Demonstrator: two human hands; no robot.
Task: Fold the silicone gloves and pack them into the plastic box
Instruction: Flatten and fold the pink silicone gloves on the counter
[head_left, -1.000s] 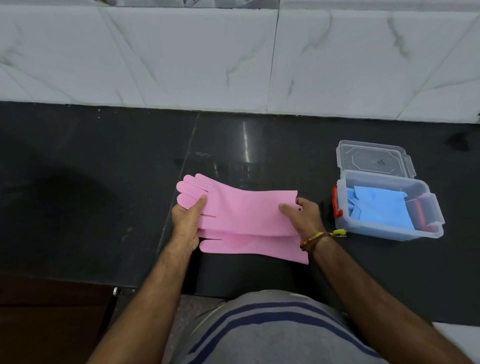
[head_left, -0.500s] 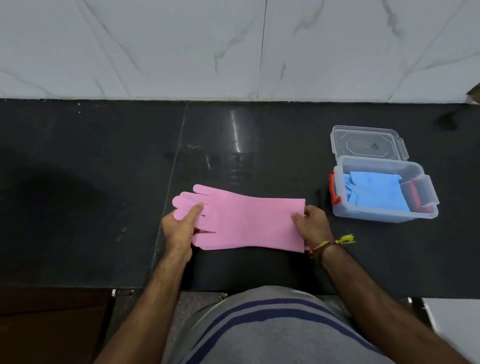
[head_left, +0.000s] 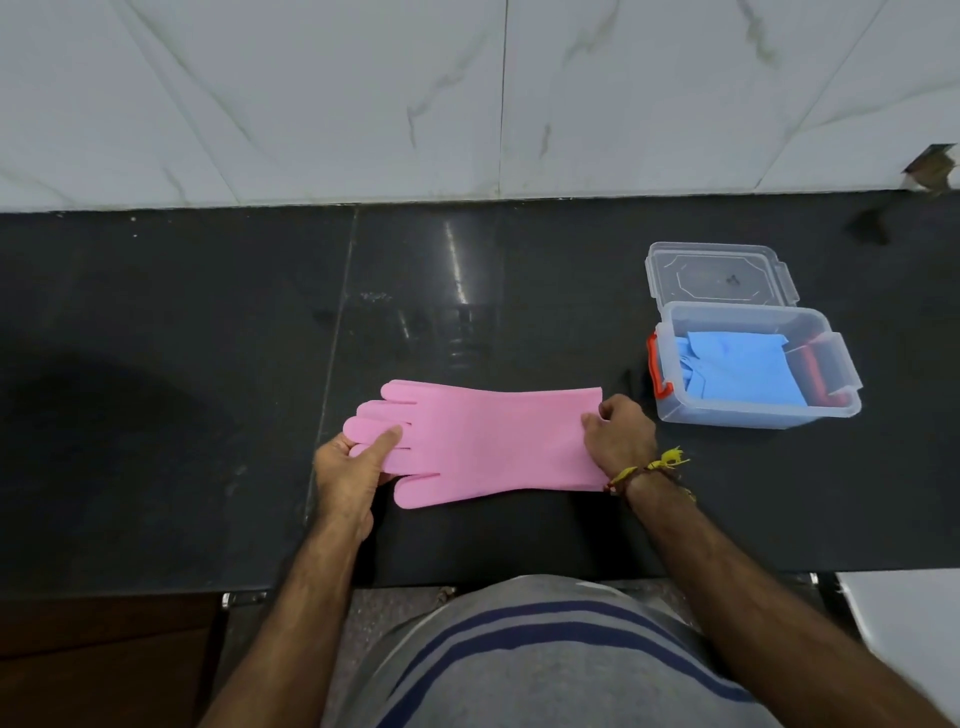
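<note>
The pink silicone gloves (head_left: 483, 441) lie flat on the black counter (head_left: 156, 415), stacked so that they look like one glove, fingers pointing left, cuff to the right. My left hand (head_left: 353, 467) pinches the fingertip end, thumb on top. At the cuff end my right hand (head_left: 621, 434) grips the edge. To the right stands the clear plastic box (head_left: 753, 410) with orange latches, open, with folded blue gloves (head_left: 737, 371) inside.
The box's clear lid (head_left: 719, 273) lies flat on the counter just behind the box. A white marble wall (head_left: 467, 104) rises behind the counter. The counter's front edge runs close to my torso, with a brown cabinet below at left.
The upper glove, held offset above the lower one a second ago, now lies squarely on top of it. Both hands stayed at the ends. The view has shifted slightly.
</note>
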